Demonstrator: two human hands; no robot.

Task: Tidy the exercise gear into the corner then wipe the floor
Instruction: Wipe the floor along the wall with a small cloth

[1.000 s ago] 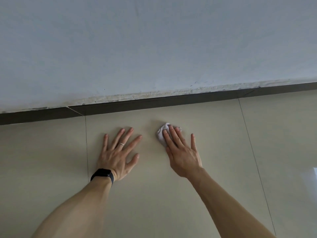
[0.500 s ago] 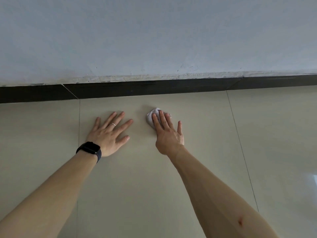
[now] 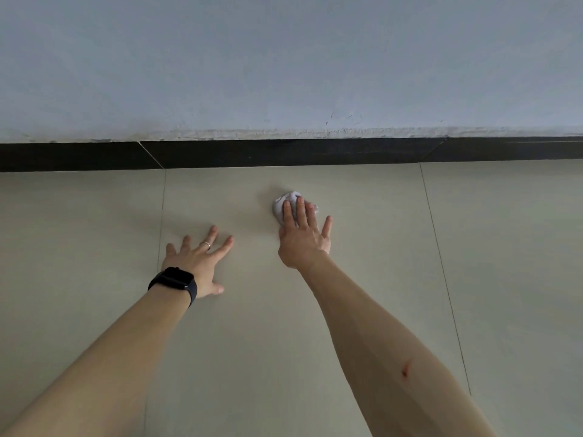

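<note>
A small crumpled white cloth (image 3: 285,200) lies on the beige tiled floor (image 3: 362,216), a little in front of the skirting. My right hand (image 3: 304,238) presses it down with straight, spread fingers; most of the cloth is hidden under them. To its left, my left hand (image 3: 197,260) rests flat on the tile, fingers spread, with a black watch on the wrist and a ring on one finger. No exercise gear is in view.
A dark skirting board (image 3: 284,152) runs along the foot of a pale wall (image 3: 284,64) right behind the cloth. Thin grout lines (image 3: 441,263) divide the large tiles to the left and right of my arms.
My right hand has slid the cloth to the right, away from my left hand, so the gap between the hands has widened. The left hand stayed planted on the floor.
</note>
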